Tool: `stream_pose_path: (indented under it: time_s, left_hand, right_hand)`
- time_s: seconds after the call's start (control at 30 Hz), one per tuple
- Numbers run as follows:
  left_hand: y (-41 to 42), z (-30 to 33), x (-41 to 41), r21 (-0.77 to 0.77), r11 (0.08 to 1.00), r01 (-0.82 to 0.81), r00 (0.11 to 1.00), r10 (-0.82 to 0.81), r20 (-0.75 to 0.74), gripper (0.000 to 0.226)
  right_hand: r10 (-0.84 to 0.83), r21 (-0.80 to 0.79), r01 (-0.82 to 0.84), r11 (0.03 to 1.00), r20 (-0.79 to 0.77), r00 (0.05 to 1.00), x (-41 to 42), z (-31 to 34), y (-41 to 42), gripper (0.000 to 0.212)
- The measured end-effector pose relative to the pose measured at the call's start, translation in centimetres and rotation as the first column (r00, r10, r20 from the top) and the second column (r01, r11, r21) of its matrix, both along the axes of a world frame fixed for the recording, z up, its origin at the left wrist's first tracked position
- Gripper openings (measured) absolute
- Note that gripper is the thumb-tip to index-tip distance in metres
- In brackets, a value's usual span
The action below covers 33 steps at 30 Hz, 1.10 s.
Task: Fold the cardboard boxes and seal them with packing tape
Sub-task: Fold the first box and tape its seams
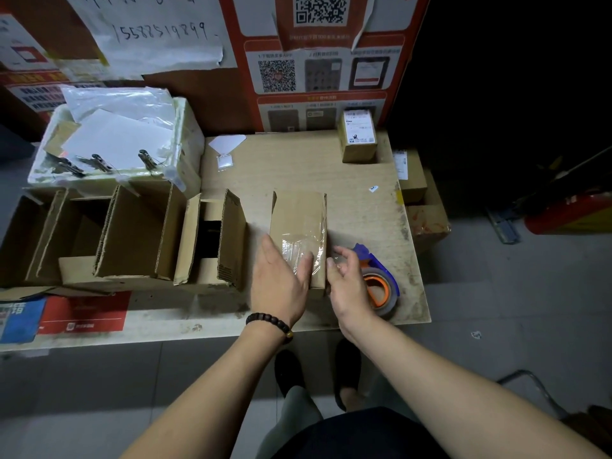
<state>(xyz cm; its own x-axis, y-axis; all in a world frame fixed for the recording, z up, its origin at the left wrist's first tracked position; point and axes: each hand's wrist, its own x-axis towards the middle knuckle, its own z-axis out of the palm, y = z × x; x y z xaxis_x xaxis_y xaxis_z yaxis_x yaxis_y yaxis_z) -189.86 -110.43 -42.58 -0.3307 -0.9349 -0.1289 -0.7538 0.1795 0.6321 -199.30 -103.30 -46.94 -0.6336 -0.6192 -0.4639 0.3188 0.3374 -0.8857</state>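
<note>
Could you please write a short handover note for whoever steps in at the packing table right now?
Left hand: open, fingers flat, pressing the clear tape on the small box.
Right hand: open, fingers loosely curled at the box's right edge, holding nothing I can make out.
Tape dispenser lies on the table just right of that hand.
Done: the small box is closed and has tape across its top.
Left: the open boxes to the left are not yet folded shut or taped.

The right hand point(347, 286) covers part of the tape dispenser point(381, 283). The open cardboard boxes point(109, 236) run off the left edge. The poster point(318, 61) print is too blurred to read.
</note>
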Motion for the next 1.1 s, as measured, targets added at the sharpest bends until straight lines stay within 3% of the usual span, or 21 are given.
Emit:
stream_pose_path:
  time_s: [0.13,0.27,0.37,0.5,0.6,0.7,0.8,0.87,0.9,1.0,1.03,1.1]
  left_hand:
    - [0.2,0.7,-0.3,0.016,0.999,-0.050,0.999,0.050,-0.010,0.068]
    - [0.8,1.4,-0.7,0.080,0.993,-0.087,0.993,0.080,0.086,0.114]
    - [0.5,1.2,-0.8,0.083,0.991,-0.103,0.993,0.096,0.075,0.101]
    - [0.6,1.4,-0.7,0.070,0.993,-0.095,0.994,0.091,0.059,0.087]
    - [0.5,1.7,-0.6,0.117,0.991,-0.070,0.996,0.062,0.071,0.107]
    - [0.6,2.2,-0.8,0.160,0.984,-0.075,0.981,0.044,0.186,0.134]
    - [0.4,2.4,-0.8,0.134,0.988,-0.078,0.979,0.050,0.198,0.131]
    - [-0.2,2.3,-0.3,0.169,0.981,-0.097,0.990,0.077,0.119,0.128]
    - [-0.5,2.5,0.1,0.199,0.975,-0.104,0.994,0.099,0.036,0.123]
    - [-1.8,3.8,1.8,0.356,0.933,-0.055,0.920,0.186,-0.346,0.086]
    - [-2.0,4.3,2.3,0.445,0.896,0.002,0.872,0.216,-0.440,0.075]
    - [-2.4,4.5,3.4,0.610,0.776,0.160,0.775,0.283,-0.564,0.071]
  right_hand:
    - [0.059,0.156,-0.084,0.984,0.159,0.986,-0.1,0.2,0.4,0.036]
    - [0.043,0.132,-0.082,0.988,0.276,0.960,-0.3,0.1,0.5,0.033]
    - [0.023,0.149,-0.068,0.986,0.282,0.959,0.1,-0.4,0.5,0.020]
    - [0.049,0.088,-0.085,0.993,0.346,0.937,-0.3,-0.4,0.8,0.038]
    - [0.042,0.097,-0.079,0.992,0.335,0.941,-0.3,-0.4,0.8,0.024]
    - [0.084,0.156,-0.130,0.979,0.269,0.959,-0.8,-0.1,0.7,0.031]
    - [0.192,0.170,-0.228,0.959,0.203,0.960,-1.6,1.6,0.8,0.030]
    - [0.229,0.174,-0.248,0.953,0.123,0.966,-2.3,2.2,1.0,0.025]
    - [0.228,0.202,-0.233,0.951,0.046,0.973,-2.7,2.6,1.1,0.033]
    - [0.152,0.243,-0.128,0.962,-0.084,0.985,-5.1,2.8,1.8,0.086]
    - [0.143,0.192,-0.128,0.973,-0.070,0.987,-6.1,3.4,2.2,0.089]
    - [0.121,0.069,-0.127,0.989,0.080,0.989,-7.6,6.1,2.8,0.071]
